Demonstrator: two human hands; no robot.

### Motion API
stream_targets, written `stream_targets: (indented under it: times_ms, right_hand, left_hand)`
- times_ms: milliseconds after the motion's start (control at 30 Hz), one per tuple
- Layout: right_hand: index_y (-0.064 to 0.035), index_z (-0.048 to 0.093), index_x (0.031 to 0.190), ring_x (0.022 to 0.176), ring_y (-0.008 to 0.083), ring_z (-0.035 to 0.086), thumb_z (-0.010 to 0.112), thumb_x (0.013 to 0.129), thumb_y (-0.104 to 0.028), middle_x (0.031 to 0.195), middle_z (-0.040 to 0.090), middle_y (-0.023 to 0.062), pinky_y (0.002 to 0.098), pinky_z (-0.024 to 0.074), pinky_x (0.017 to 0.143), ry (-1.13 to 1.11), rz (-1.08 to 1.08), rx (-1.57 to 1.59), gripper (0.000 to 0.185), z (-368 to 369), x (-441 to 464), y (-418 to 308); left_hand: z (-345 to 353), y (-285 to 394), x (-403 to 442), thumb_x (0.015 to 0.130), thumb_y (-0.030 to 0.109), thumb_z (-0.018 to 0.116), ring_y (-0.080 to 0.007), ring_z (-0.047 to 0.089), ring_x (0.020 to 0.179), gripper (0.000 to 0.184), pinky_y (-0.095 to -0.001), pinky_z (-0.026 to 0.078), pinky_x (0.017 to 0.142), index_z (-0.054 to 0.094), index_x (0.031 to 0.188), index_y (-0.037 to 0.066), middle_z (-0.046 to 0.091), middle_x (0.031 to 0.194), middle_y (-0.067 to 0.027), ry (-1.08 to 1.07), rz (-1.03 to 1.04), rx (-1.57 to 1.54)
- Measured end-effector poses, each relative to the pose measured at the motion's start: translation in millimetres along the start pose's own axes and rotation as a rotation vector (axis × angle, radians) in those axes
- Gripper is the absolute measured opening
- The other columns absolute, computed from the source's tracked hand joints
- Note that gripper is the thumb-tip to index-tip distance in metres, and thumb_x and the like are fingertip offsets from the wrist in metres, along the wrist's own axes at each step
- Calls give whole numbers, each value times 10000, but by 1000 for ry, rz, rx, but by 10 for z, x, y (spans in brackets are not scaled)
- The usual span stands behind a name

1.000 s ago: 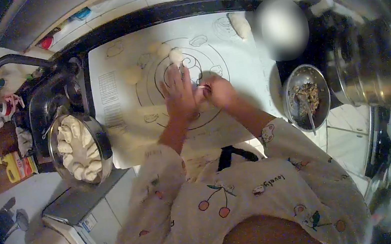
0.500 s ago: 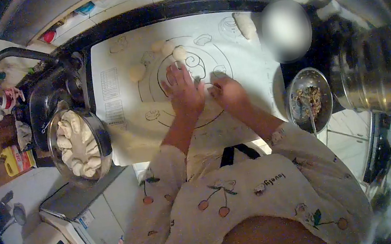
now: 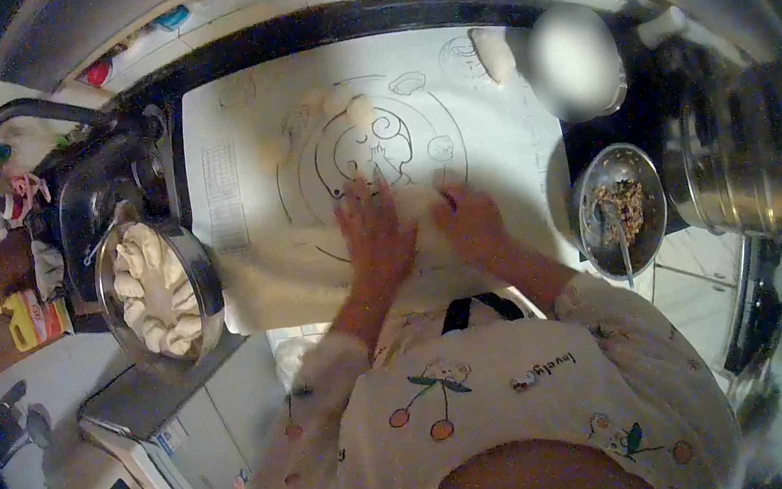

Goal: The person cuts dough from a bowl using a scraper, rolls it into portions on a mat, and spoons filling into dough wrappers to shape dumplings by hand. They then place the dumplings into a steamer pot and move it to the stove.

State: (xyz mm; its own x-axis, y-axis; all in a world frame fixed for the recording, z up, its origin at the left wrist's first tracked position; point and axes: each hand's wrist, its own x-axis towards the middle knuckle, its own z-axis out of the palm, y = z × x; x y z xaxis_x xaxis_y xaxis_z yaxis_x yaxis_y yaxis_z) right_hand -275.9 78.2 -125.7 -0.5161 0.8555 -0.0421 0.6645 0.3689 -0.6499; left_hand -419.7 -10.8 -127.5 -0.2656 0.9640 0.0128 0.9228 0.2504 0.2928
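Note:
My left hand lies palm down over the lower middle of a white printed baking mat, its fingers stretched out. Beside it, my right hand is curled with the fingertips close to the mat. What the right fingers hold, if anything, is hidden and blurred. Small pale dough balls rest on the mat beyond my left hand. A longer piece of dough lies at the mat's far right corner.
To the left stands a metal pan ringed with folded dumplings. At the right, a metal bowl holds chopped filling and a spoon. Behind it are a blurred white-filled bowl and a large metal pot.
Both hands have moved toward my body, down the mat. The left fingers, earlier near the dough balls, now lie lower on the printed drawing. The right hand stays curled.

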Motion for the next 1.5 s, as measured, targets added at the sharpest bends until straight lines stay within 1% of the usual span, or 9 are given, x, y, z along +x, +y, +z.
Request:
stream_targets:
  times_ms: [133,300,633,767,1033,1133,1267,1300,1500]
  right_hand:
    - [-71,624,935,764,334,599,612,795,-218,835,616,168,401,483,686,-197,-108,44,203,19,314,52]
    - [-63,620,895,779,352,587,621,772,-157,835,603,166,419,481,687,-19,-241,-70,155,141,141,58]
    - [-50,606,891,785,359,560,616,769,-133,836,596,163,434,466,696,-14,-331,-58,147,174,276,85]
    - [-38,615,842,717,290,576,609,791,-142,785,598,149,386,463,653,28,-206,136,116,156,147,224]
    - [7,655,851,559,119,516,612,838,-165,631,610,74,275,439,551,122,117,210,179,-451,532,394]
    - [-6,679,851,622,55,524,647,826,-146,680,637,28,222,437,570,30,154,494,146,-603,398,-81]
    - [-5,684,835,651,56,549,636,847,-163,727,657,16,227,458,587,-37,131,776,166,-847,121,-689]
    - [29,663,899,694,47,544,618,865,-146,781,648,2,202,449,640,-94,208,848,184,-895,62,-760]
    - [8,657,915,681,260,629,612,816,-90,768,653,160,321,496,654,338,139,284,146,-959,-385,-801]
  left_hand:
    - [-17,71,449,790,389,562,-363,181,1340,728,-583,159,1042,289,1362,31,185,1436,-234,65,-19,53]
    - [-167,19,-472,783,418,569,-369,201,1330,764,-546,159,1059,272,1372,33,173,1440,-223,-202,35,75]
    - [8,-75,-17,760,426,595,-406,162,1333,799,-608,115,1036,259,1387,62,160,1454,-208,-40,35,12]
    - [169,-209,-908,770,391,588,-407,137,1341,765,-623,69,1030,262,1391,85,164,1452,-214,-80,39,-63]
    - [-20,-202,-433,813,324,558,-380,192,1331,674,-534,131,1067,294,1358,27,237,1420,-220,-81,74,-105]
    - [47,-264,-236,891,371,453,-346,272,1304,606,-455,187,1073,299,1349,6,316,1389,-196,12,22,-631]
    - [-250,-134,130,904,609,172,-304,376,1248,750,-427,258,1049,335,1339,19,407,1349,-139,-498,-469,-2236]
    - [-257,-154,167,879,653,165,-302,394,1236,789,-430,276,1041,346,1341,40,413,1350,-125,-746,-249,-2642]
    - [-663,270,179,880,575,373,-285,407,1238,683,-469,322,1016,326,1357,88,415,1357,-93,-891,-278,-2393]
